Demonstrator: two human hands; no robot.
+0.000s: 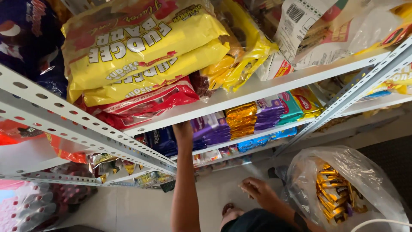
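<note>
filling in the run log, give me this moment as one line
left hand: reaching into shelf at purple packets | right hand: low, beside clear plastic bag of gold packets, grip unclear | yellow bags above

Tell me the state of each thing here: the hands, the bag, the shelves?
Left hand: reaching into the second shelf; grip hidden.
Right hand: low beside the plastic bag, fingers curled, apparently empty.
Plastic bag: open, partly filled with gold packets.
Top shelf: stacked with yellow packs lying flat.
Purple packs: lined up on the second shelf.
</note>
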